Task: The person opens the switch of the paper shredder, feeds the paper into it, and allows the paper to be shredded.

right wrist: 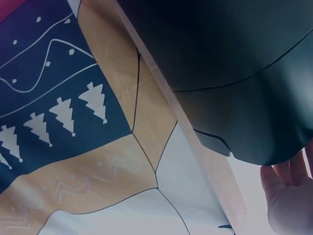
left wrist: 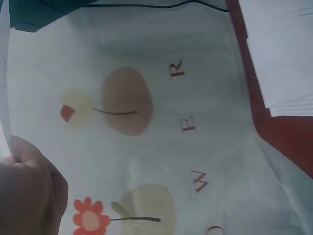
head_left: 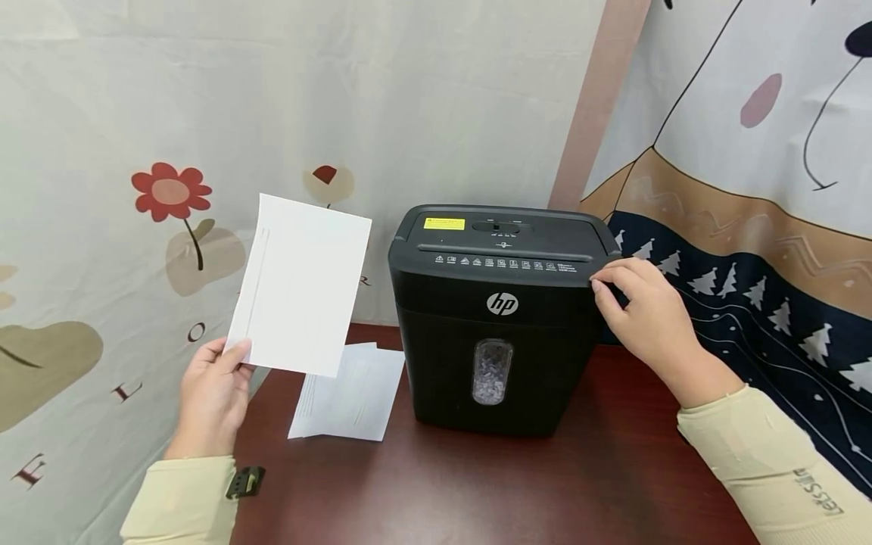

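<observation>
A black HP paper shredder stands upright on the table, with paper shreds visible through its front window. To its left, my left hand pinches a white sheet of paper by its lower left corner, holding it raised. In the left wrist view the left hand shows at the lower left, with the sheet seen edge-on. My right hand touches the shredder's upper right front edge with its fingertips. The right wrist view shows that hand against the shredder's rim.
A small stack of white paper lies on the dark red table, left of the shredder. Behind hangs a printed curtain with flowers and letters. A cable runs from the shredder in the left wrist view.
</observation>
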{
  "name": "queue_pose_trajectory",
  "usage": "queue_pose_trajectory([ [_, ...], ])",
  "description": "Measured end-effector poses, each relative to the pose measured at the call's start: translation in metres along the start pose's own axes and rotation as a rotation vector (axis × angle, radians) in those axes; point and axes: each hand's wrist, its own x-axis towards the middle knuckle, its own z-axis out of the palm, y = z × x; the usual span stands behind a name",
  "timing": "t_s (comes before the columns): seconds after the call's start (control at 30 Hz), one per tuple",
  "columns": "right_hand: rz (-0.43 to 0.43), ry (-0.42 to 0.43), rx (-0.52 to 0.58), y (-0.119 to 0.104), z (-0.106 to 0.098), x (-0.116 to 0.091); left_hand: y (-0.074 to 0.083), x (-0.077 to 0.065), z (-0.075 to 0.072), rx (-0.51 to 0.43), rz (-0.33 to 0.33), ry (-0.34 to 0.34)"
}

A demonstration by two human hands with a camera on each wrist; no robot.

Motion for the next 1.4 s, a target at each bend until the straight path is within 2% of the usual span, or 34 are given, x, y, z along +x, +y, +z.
queue_pose_trajectory([
  [0.23,0.007,-0.012,0.001,0.000,0.000,0.001,0.003,-0.007,0.012,-0.034,0.017,-0.128],
  [0.43,0.011,-0.011,-0.001,-0.001,0.001,0.002,0.005,-0.014,0.026,0.047,0.022,-0.242],
  [0.83,-0.003,0.018,0.022,-0.008,-0.006,0.007,0.001,-0.020,0.055,0.113,0.017,-0.416],
  [1.23,-0.032,-0.006,0.079,-0.022,-0.020,0.021,-0.006,-0.026,0.081,0.350,-0.018,-0.504],
  [1.4,0.024,-0.055,0.170,-0.029,-0.025,0.029,-0.009,-0.029,0.096,0.486,-0.014,-0.539],
])
